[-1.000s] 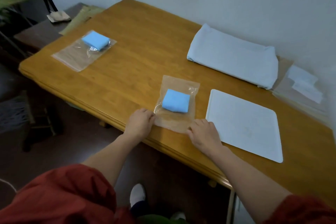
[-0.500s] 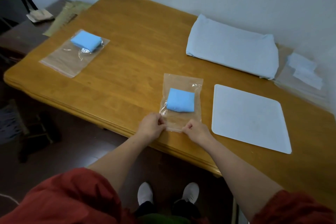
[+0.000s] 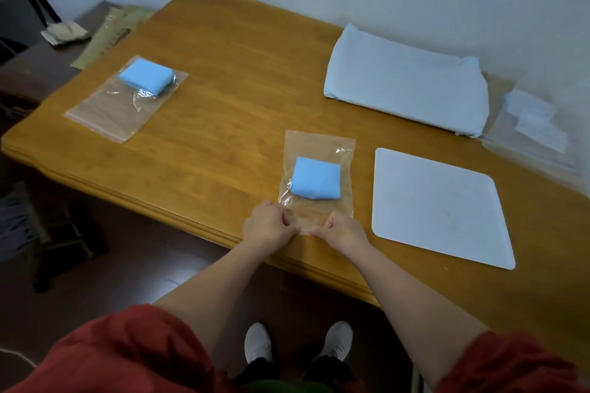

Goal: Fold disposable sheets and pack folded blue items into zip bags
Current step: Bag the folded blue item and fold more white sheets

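The left hand (image 3: 267,226) and right hand (image 3: 343,231) sit close together, each pinching the near edge of a clear zip bag (image 3: 314,150) on the wooden table (image 3: 223,112). A folded blue item (image 3: 316,182) lies inside it, just beyond the fingers. A white mat (image 3: 440,207) lies just right of the right hand. Far left of the left hand, a second bag (image 3: 115,112) holds another blue item (image 3: 146,77). A pale stack of sheets (image 3: 405,80) lies beyond the right hand.

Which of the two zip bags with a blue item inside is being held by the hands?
The near zip bag, beside the white board: both hands pinch its near edge. The far-left bag lies untouched.
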